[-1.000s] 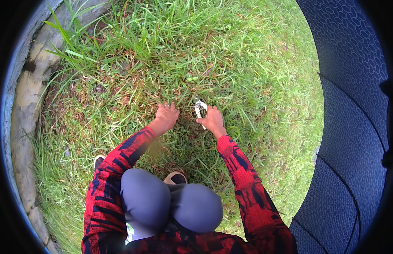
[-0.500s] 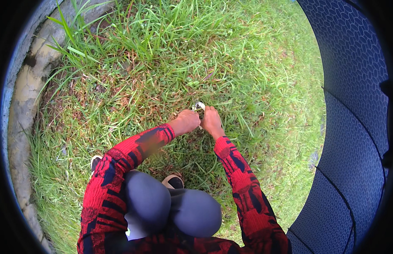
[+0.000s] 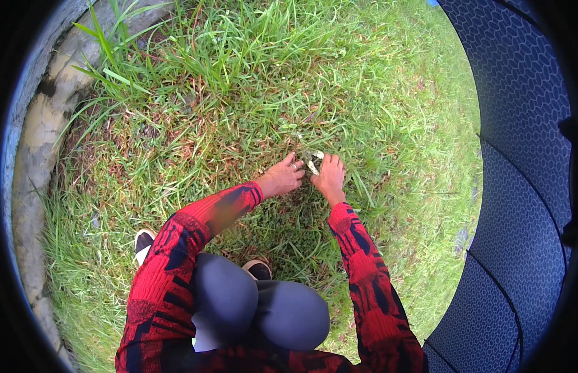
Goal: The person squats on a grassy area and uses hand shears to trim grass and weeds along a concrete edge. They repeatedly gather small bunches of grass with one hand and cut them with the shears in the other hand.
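My right hand [image 3: 329, 176] is closed on a small whitish, dark-stained scrap [image 3: 313, 163] just above the grass. It looks crumpled or curled, and I cannot make out its kind. Left of it, my left hand [image 3: 282, 177] has its fingers spread and stretched toward the scrap, holding nothing; a narrow gap seems to part the fingertips from it. A ring shows on one finger. Beneath both hands lies short grass [image 3: 295, 214] with some dry stalks.
A weathered concrete edge [image 3: 34, 149] curves along the left, with taller grass tufts [image 3: 220, 53] at the far side. A dark patterned umbrella [image 3: 519, 155] fills the right. My bent knees [image 3: 292, 314] and a shoe [image 3: 258, 270] are close below.
Both hands were together at the whitish scrap. The left hand has let go and opened; the right has carried the scrap a little to the right.
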`<state>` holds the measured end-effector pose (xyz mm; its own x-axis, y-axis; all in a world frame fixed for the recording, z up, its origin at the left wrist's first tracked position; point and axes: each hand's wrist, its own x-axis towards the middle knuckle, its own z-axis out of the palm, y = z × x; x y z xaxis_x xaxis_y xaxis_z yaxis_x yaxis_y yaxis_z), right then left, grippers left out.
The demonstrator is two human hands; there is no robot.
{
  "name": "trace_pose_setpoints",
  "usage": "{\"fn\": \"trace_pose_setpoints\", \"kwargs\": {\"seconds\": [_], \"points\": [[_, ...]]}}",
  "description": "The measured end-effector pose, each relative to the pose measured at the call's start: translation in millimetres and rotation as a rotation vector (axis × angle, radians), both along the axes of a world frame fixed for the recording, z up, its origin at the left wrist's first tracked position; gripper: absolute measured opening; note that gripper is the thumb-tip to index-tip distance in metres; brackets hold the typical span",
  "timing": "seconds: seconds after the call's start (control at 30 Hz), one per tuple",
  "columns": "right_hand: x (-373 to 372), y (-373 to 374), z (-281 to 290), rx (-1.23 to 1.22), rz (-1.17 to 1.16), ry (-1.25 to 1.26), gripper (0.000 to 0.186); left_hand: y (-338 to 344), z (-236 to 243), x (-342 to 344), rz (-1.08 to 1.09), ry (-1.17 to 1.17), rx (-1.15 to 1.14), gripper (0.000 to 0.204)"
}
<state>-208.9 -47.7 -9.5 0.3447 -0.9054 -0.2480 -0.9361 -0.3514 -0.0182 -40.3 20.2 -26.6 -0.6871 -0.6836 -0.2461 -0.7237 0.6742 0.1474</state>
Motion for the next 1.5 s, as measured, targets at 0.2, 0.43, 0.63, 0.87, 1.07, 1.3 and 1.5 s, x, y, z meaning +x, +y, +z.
{"fn": "trace_pose_setpoints", "kwargs": {"seconds": [0.2, 0.43, 0.63, 0.87, 1.07, 1.3, 1.5], "points": [[-29.3, 0.7, 14.6, -0.204, -0.149, -0.034, 0.072, -35.5, -8.2, 32.1, 0.242, -0.141, 0.006, 0.049], [-20.1, 38.3, 59.6, -0.061, -0.216, -0.725, 0.077, -21.6, -21.6, 78.6, 0.394, 0.044, 0.195, 0.03], [1.7, 98.4, 65.6, 0.275, -0.048, -0.766, 0.078, 47.1, -32.0, 174.8, 0.735, 0.307, 0.154, 0.018], [-6.9, 87.8, 24.9, 0.167, -0.019, -0.023, 0.074, 118.2, -29.1, 287.6, 1.079, -0.131, 0.074, 0.015], [22.1, 58.7, 2.9, 0.182, 0.002, -0.066, 0.072, 111.6, 20.9, 289.4, 1.243, -0.454, 0.531, 0.055], [21.3, 49.2, 11.7, 0.312, -0.042, -0.211, 0.044, 29.5, 32.2, 183.3, 0.783, -0.029, 0.351, 0.071], [8.4, 57.6, 13.1, 0.322, -0.072, -0.219, 0.042, 0.2, 10.3, 101.4, 0.801, 0.277, 0.265, 0.083]]}}
